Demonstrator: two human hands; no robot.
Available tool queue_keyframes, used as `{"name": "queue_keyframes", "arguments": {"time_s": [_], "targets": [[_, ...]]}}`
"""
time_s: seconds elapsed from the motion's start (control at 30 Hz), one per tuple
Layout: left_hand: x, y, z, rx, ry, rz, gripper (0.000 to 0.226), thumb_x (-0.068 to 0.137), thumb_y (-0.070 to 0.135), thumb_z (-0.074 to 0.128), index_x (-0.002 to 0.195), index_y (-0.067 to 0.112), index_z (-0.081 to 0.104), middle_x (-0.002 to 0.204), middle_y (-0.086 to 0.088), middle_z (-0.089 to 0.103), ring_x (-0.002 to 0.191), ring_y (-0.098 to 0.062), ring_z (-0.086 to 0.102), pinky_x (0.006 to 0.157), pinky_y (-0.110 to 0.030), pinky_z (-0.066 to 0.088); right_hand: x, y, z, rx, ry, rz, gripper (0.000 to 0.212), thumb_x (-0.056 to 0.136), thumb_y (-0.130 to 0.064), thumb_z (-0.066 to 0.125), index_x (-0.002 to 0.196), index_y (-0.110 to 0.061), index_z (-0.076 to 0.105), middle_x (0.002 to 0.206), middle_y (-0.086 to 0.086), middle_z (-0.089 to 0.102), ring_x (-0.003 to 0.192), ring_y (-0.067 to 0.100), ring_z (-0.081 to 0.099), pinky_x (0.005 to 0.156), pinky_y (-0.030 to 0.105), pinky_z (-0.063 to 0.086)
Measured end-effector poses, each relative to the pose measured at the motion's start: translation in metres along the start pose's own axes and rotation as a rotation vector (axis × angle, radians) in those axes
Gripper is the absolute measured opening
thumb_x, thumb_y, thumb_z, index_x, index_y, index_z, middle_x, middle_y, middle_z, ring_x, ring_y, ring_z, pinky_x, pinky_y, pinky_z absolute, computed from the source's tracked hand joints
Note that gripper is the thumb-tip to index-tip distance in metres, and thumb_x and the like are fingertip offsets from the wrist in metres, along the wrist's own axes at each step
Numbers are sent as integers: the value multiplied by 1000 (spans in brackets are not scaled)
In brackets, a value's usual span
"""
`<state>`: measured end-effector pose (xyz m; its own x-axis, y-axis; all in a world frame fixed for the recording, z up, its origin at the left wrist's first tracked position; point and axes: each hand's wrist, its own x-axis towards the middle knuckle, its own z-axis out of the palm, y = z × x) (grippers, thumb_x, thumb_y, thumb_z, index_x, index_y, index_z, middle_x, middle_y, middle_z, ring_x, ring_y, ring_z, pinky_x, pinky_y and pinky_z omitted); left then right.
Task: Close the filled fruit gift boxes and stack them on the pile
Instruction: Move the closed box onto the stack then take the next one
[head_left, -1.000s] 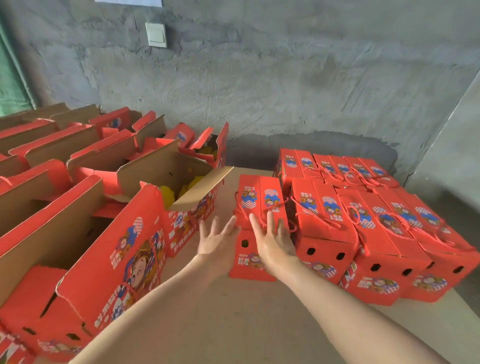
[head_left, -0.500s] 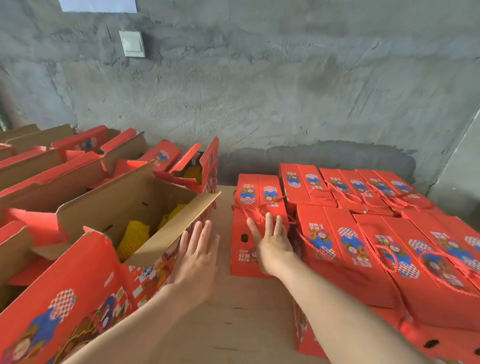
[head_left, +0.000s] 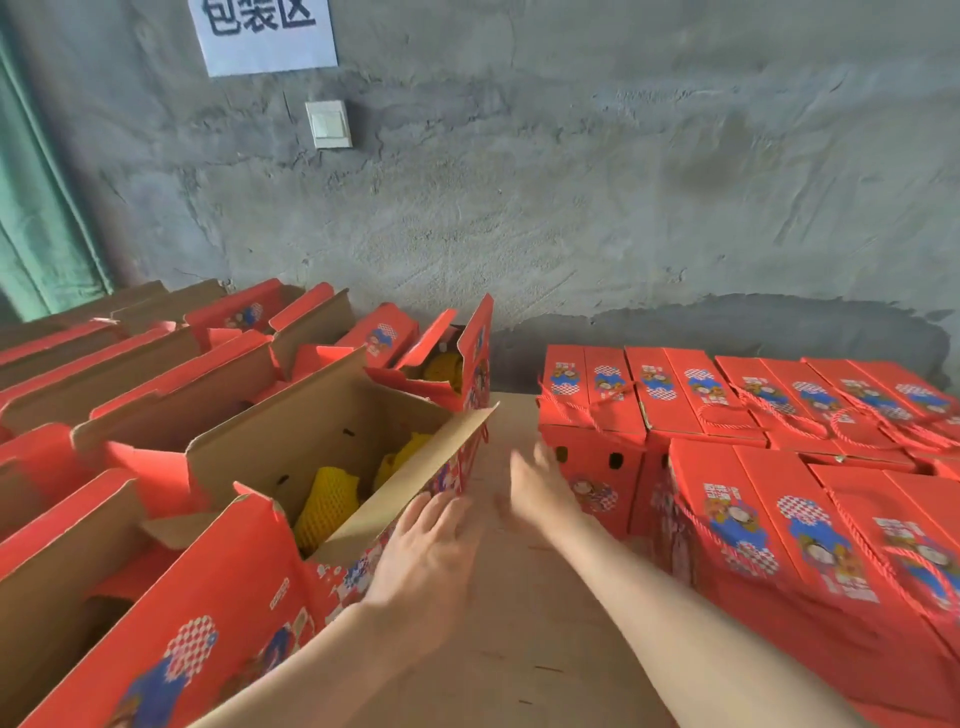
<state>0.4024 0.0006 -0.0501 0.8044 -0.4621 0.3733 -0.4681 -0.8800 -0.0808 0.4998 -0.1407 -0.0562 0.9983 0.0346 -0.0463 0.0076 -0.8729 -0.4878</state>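
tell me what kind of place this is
Probably a fruit packing room: the wall sign reads 包装区 (packing area), open red gift boxes hold netted yellow fruit, and closed boxes sit piled at right.

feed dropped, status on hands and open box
Left hand open, at open box side. Right hand open, blurred, empty. Box not yet closed, nothing blocking.

A single wide-angle view from the person's head looks forward and down, close over the tabletop (head_left: 519, 649), facing the grey wall (head_left: 571, 208); open boxes (head_left: 322, 431) fill its left, closed boxes (head_left: 753, 499) its right.
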Motion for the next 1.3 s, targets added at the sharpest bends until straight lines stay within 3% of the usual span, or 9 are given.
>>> {"name": "queue_keyframes", "arguments": {"time_s": [0.1,0.2,0.3,0.4,0.57,0.73,0.9,1.2,1.3], "targets": [[-23,1,-2,-50,25,10,36,33,24,90,64,21,73,67,6,64,61,-10,64,55,-15,49,-40,-36,22,317,-157,-11,42,96,-41,48,62,-19,36,69,-1,45,82,24,52,66,22,28],[-50,-12,-5,-50,-67,-41,38,34,22,90,69,19,75,68,8,67,59,-10,65,50,-15,49,-59,-61,36,725,-177,120,52,89,-60,47,102,-11,60,109,4,55,104,15,49,87,18,27],[-75,-32,-17,8,-156,-86,38,56,22,83,94,22,75,92,3,72,81,-13,69,68,-21,55,-77,-97,50,885,-373,192,68,82,-55,62,132,-11,49,130,4,55,114,21,54,97,26,36],[-82,-54,-37,101,-185,-163,29,38,16,86,62,19,71,63,4,67,55,-14,65,47,-19,49,-76,-126,57,927,-290,288,42,87,-20,53,127,-7,52,118,15,64,97,31,65,89,41,52],[-94,-92,-39,231,-300,-156,29,90,10,45,111,22,60,119,5,57,120,-17,47,104,-30,30,-75,-140,47,996,-153,364,31,87,-4,37,114,-3,52,111,18,63,93,38,65,83,47,55],[-110,-90,-45,323,-286,-7,23,81,24,61,101,23,72,113,11,65,119,-9,49,107,-27,33,-72,-107,14,940,-62,400,38,95,0,26,132,-2,32,110,21,53,55,29,65,48,37,55],[-110,-86,-36,229,-591,-131,40,98,15,33,135,12,48,150,-1,35,144,-12,11,117,-37,-6,-82,-93,8,855,-47,409,42,96,3,29,138,-1,31,133,22,46,50,27,65,41,33,52],[-125,-74,-39,430,-698,-29,46,100,25,35,144,13,36,156,-3,22,146,-21,1,116,-51,-6,-77,-97,-6,894,22,447,37,96,4,33,132,0,40,129,23,50,52,30,65,44,36,53],[-124,-75,-44,408,-272,19,29,83,29,64,110,22,67,123,1,60,125,-16,46,106,-37,26,-84,-109,5,857,34,410,26,97,-1,35,122,-4,43,112,17,53,55,27,67,46,32,54]]}}
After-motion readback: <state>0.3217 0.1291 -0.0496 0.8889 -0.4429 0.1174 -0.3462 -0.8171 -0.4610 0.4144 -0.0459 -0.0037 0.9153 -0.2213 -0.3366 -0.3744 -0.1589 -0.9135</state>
